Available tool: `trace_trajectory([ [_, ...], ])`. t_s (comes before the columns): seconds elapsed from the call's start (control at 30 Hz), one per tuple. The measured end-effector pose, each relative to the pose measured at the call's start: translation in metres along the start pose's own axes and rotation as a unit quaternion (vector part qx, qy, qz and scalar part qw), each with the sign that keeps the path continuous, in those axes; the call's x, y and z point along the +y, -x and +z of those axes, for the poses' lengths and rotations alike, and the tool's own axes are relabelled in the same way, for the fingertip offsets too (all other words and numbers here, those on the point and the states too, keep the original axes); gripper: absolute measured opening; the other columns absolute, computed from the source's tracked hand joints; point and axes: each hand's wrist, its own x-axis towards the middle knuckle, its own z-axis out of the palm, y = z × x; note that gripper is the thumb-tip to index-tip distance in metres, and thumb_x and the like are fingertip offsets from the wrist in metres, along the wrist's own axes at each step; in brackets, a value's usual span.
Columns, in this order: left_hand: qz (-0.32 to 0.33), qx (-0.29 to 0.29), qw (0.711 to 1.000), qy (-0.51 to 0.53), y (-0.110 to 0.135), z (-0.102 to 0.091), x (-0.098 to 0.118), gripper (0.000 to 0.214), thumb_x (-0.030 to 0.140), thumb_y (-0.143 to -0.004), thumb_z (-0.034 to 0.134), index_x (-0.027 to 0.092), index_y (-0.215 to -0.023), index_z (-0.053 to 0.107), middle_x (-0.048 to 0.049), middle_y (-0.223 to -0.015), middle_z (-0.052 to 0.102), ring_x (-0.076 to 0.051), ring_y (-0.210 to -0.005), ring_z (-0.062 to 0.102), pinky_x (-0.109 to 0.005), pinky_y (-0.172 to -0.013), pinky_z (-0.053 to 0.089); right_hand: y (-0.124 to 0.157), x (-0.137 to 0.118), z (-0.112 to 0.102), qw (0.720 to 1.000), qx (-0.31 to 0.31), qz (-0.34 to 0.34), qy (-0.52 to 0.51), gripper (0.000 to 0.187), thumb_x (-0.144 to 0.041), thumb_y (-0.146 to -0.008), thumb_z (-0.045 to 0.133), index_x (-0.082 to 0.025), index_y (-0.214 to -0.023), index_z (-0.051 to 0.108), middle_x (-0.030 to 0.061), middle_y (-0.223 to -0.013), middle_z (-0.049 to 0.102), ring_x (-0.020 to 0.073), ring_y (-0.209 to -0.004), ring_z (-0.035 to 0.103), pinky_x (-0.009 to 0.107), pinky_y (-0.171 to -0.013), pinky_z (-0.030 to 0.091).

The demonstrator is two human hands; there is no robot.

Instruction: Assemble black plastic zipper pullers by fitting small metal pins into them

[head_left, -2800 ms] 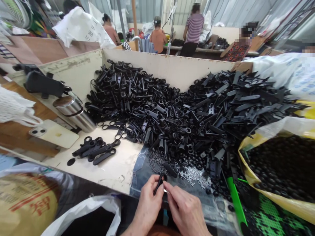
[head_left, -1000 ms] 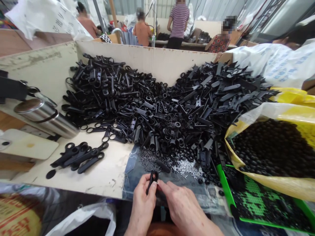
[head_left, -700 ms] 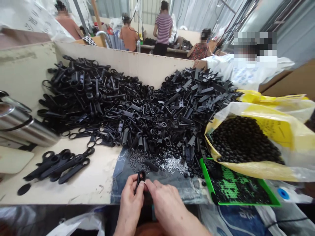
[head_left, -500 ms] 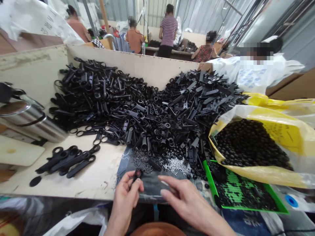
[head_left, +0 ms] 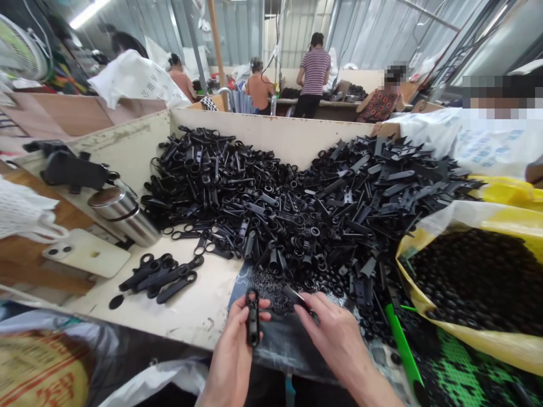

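My left hand (head_left: 232,347) is closed around a narrow black plastic part (head_left: 253,321) with a ring at its top end, held upright with its hollow side facing me. To its right, my right hand (head_left: 333,330) pinches a flat black plastic strip (head_left: 293,295) between thumb and fingers, tilted toward the left. The two pieces are apart. Below both hands lies a dark mat (head_left: 282,342). Just beyond them are small metal pins (head_left: 271,282), partly covered by the right hand and strip. A large heap of black plastic parts (head_left: 254,209) rises behind.
Several black ring-ended handles (head_left: 159,277) and a black disc (head_left: 116,302) lie at left, near a phone (head_left: 87,252) and steel flask (head_left: 127,217). At right are a green tray (head_left: 403,345) and yellow bag (head_left: 424,282) of black pieces. Other people work beyond the partition.
The view has swung left. My left hand now holds the black part upright, showing its length. My right hand now grips a flat strip; a similar black piece lay on the mat before.
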Motion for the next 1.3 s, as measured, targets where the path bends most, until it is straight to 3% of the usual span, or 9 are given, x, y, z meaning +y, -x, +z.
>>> trace_trajectory([
  [0.17,0.034,-0.007,0.999,0.013,-0.001,0.018,-0.008,0.045,0.052,-0.077,0.081,0.023,-0.108,0.067,-0.0070,-0.114,0.075,-0.025,-0.106,0.064,-0.038,-0.096,0.048,0.013,-0.032,-0.018,0.983,0.036,0.006,-0.177,0.025,-0.037,-0.106,0.053,-0.022,-0.103,0.072,0.0009,-0.078,0.072,0.0153,-0.061,0.069,0.022,-0.057,0.052],
  [0.37,0.018,0.003,0.999,0.038,0.002,0.035,-0.016,0.058,0.052,-0.070,0.087,0.023,-0.115,0.065,-0.0091,-0.119,0.072,-0.026,-0.106,0.064,-0.037,-0.085,0.055,0.015,-0.047,0.000,0.984,0.072,-0.021,-0.159,0.030,-0.034,-0.107,0.048,-0.018,-0.099,0.072,0.0031,-0.073,0.070,0.0164,-0.060,0.070,0.023,-0.054,0.052],
  [0.63,0.060,-0.035,0.998,-0.006,0.001,0.030,-0.035,0.053,0.051,-0.078,0.083,0.028,-0.121,0.060,-0.0056,-0.128,0.071,-0.023,-0.116,0.065,-0.031,-0.096,0.054,0.014,-0.047,0.004,0.989,0.078,-0.014,-0.125,0.027,-0.026,-0.106,0.047,-0.017,-0.100,0.072,0.0057,-0.076,0.072,0.0188,-0.063,0.073,0.025,-0.057,0.055],
  [0.9,0.066,-0.052,0.995,-0.059,-0.002,0.032,-0.032,0.052,0.049,-0.073,0.088,0.023,-0.110,0.062,-0.0055,-0.097,0.078,-0.024,-0.092,0.075,-0.031,-0.081,0.059,0.017,-0.051,0.010,0.980,0.114,-0.031,-0.159,0.029,-0.018,-0.106,0.043,-0.016,-0.113,0.071,0.0126,-0.104,0.079,0.0213,-0.095,0.078,0.024,-0.078,0.060],
  [1.0,0.089,-0.052,0.987,-0.122,-0.005,0.028,-0.022,0.044,0.050,-0.075,0.086,0.019,-0.101,0.068,-0.0073,-0.097,0.079,-0.023,-0.090,0.074,-0.029,-0.080,0.059,0.016,-0.047,-0.001,0.972,0.065,0.016,-0.227,0.022,-0.026,-0.102,0.055,-0.019,-0.108,0.075,0.0077,-0.092,0.078,0.0198,-0.078,0.075,0.025,-0.067,0.057],
  [1.07,0.104,-0.053,0.980,-0.161,-0.005,0.024,-0.016,0.043,0.051,-0.078,0.084,0.019,-0.103,0.070,-0.0068,-0.095,0.079,-0.023,-0.086,0.074,-0.029,-0.080,0.058,0.013,-0.041,-0.009,0.951,0.029,0.097,-0.293,0.021,-0.034,-0.097,0.065,-0.021,-0.105,0.078,0.0032,-0.081,0.074,0.0170,-0.064,0.068,0.024,-0.059,0.052],
  [1.17,0.101,-0.088,0.968,-0.213,0.001,0.020,-0.010,0.054,0.053,-0.080,0.081,0.018,-0.119,0.069,-0.0048,-0.082,0.077,-0.021,-0.071,0.072,-0.030,-0.071,0.057,0.003,-0.032,-0.015,0.891,-0.011,0.221,-0.395,0.030,-0.045,-0.088,0.074,-0.019,-0.101,0.078,-0.0001,-0.073,0.067,0.0144,-0.059,0.058,0.024,-0.055,0.045],
  [1.23,0.091,-0.126,0.959,-0.237,0.009,0.019,-0.009,0.073,0.054,-0.083,0.077,0.021,-0.145,0.054,-0.0016,-0.071,0.075,-0.020,-0.061,0.068,-0.028,-0.062,0.054,-0.003,-0.029,-0.015,0.836,-0.073,0.248,-0.484,0.035,-0.051,-0.083,0.076,-0.017,-0.093,0.074,-0.0023,-0.068,0.062,0.0128,-0.056,0.054,0.024,-0.054,0.042],
  [1.3,0.088,-0.156,0.951,-0.252,0.019,0.019,-0.009,0.093,0.053,-0.086,0.073,0.025,-0.162,0.027,0.0007,-0.065,0.073,-0.019,-0.058,0.066,-0.028,-0.060,0.052,-0.007,-0.030,-0.015,0.785,-0.132,0.240,-0.556,0.039,-0.055,-0.082,0.076,-0.017,-0.081,0.067,-0.0049,-0.062,0.055,0.0113,-0.053,0.050,0.024,-0.053,0.040],
])
